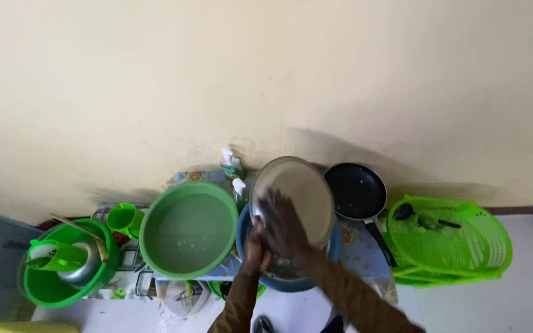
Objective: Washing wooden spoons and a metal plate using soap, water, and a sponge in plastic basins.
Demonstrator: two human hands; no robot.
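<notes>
Over a blue plastic basin point(334, 246), the left hand point(255, 251) grips the lower edge of a round metal tray point(300, 191) while the right hand point(282, 225) presses flat against its face; wet, tilted metal could slip toward the green basin of water point(187, 229).

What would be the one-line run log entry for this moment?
left hand: holds plate edge | right hand: rubs round metal plate | blue basin: below | green basin: beside

A: What is the plate point(300, 188) made of?
B: Smooth grey metal, dull sheen.
A: And the basins?
B: Green basin point(188, 228), glossy plastic; far-right basket point(458, 243), green plastic lattice; pan point(357, 191), matt black.
</notes>
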